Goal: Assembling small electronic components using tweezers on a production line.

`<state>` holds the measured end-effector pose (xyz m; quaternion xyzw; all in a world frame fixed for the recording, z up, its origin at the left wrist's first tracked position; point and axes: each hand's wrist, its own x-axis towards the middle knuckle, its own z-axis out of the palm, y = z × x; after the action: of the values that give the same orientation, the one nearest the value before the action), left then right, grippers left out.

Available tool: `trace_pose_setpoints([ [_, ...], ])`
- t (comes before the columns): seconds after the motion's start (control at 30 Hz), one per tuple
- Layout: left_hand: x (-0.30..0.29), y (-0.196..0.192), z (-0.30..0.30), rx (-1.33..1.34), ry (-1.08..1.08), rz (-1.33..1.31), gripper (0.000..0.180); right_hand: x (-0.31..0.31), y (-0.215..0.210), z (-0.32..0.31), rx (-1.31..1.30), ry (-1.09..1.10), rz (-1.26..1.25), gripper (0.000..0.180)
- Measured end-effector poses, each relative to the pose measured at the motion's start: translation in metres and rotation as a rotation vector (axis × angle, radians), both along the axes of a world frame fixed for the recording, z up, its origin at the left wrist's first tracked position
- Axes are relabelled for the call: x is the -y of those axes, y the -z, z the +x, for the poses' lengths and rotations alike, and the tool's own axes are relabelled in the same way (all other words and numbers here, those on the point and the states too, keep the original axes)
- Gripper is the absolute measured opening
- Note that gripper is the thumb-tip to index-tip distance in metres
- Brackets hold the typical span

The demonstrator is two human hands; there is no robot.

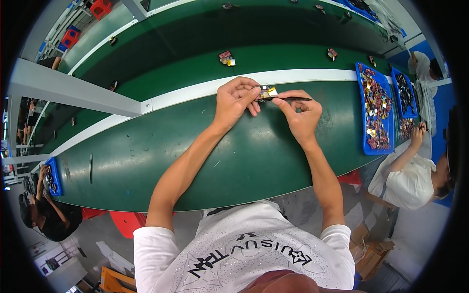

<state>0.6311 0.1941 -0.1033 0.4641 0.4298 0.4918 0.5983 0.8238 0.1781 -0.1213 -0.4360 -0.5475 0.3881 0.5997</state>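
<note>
Above the far side of the green bench, my left hand pinches a small electronic assembly. It has a dark casing and a silver pouch cell with a yellow end. My right hand is closed on slim black tweezers, their handle pointing right. The tweezers' tips reach the lower edge of the assembly, where the fingers partly hide them. Whether the tips grip any part of it is too small to tell.
A blue tray full of small red and silver parts stands at the right, beside a smaller blue tray of black parts. Beyond the white rail, small assemblies lie on a green belt. Co-workers sit at both sides.
</note>
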Motion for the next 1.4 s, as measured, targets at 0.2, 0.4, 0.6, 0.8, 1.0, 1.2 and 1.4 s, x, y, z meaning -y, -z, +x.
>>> trace_pose_setpoints([
  [0.2, 0.002, -0.001, -0.001, 0.006, -0.019, 0.021, 0.018, 0.002, -0.004, -0.003, 0.06, 0.018, 0.027, 0.008],
  [0.4, 0.002, -0.001, -0.001, -0.004, -0.036, 0.018, 0.017, 0.002, -0.005, -0.005, 0.08, 0.036, 0.072, 0.008],
  [0.6, 0.004, 0.0, 0.002, -0.092, -0.049, 0.02, 0.015, 0.001, -0.001, -0.001, 0.067, 0.03, 0.032, 0.009],
  [0.8, 0.003, 0.002, 0.002, -0.11, -0.05, 0.037, 0.019, -0.003, 0.0, 0.004, 0.076, -0.003, 0.01, 0.012],
  [1.0, 0.003, 0.002, 0.001, -0.101, -0.049, 0.046, 0.019, -0.001, -0.007, 0.001, 0.165, -0.024, 0.086, 0.013],
  [1.2, 0.004, 0.001, 0.003, -0.098, -0.052, 0.027, 0.014, -0.001, -0.006, 0.001, 0.22, -0.018, 0.141, 0.012],
  [1.4, 0.003, 0.001, 0.005, -0.098, -0.039, 0.012, 0.014, -0.001, -0.007, 0.004, 0.264, -0.017, 0.22, 0.013],
])
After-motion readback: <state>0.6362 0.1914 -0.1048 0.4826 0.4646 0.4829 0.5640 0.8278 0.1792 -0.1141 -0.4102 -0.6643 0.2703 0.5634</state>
